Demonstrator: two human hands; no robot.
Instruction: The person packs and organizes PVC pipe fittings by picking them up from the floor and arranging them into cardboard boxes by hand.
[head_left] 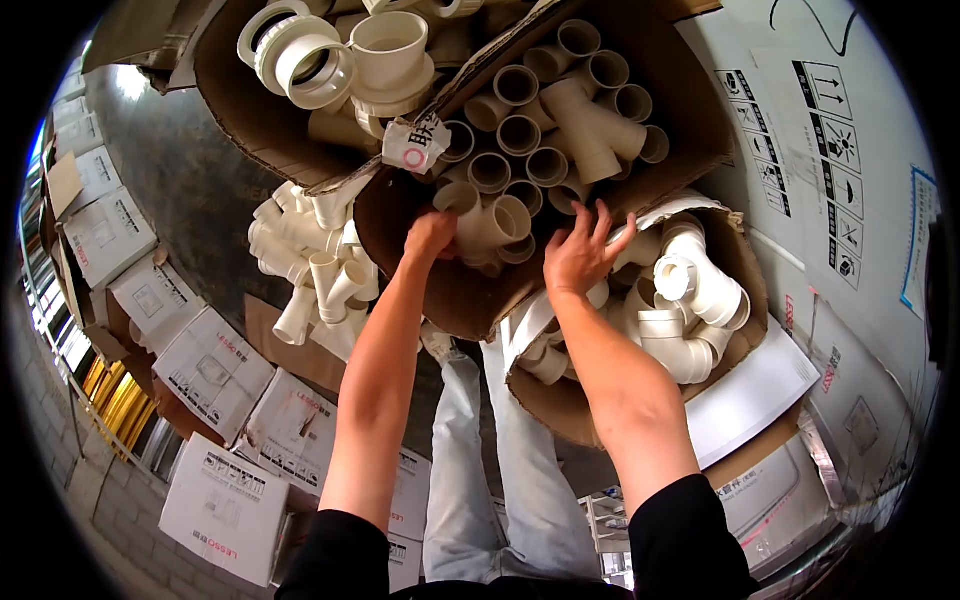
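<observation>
An open cardboard box (385, 215) in front of me holds many white pipe fittings, several standing with round openings up. My left hand (432, 235) reaches inside its near left side, closed around the edge of a branched white fitting (490, 222). Fingers spread, my right hand (583, 250) rests at the near right edge of the same box, with nothing visible in it. A Y-shaped fitting (595, 130) lies on top of the others farther back.
Another box (240, 120) with larger fittings stands at the upper left. At right, a box (755, 270) holds curved fittings. Loose fittings (320, 270) are piled on the left. Closed white cartons (215, 375) line the left side; a big printed carton (800, 130) stands at right.
</observation>
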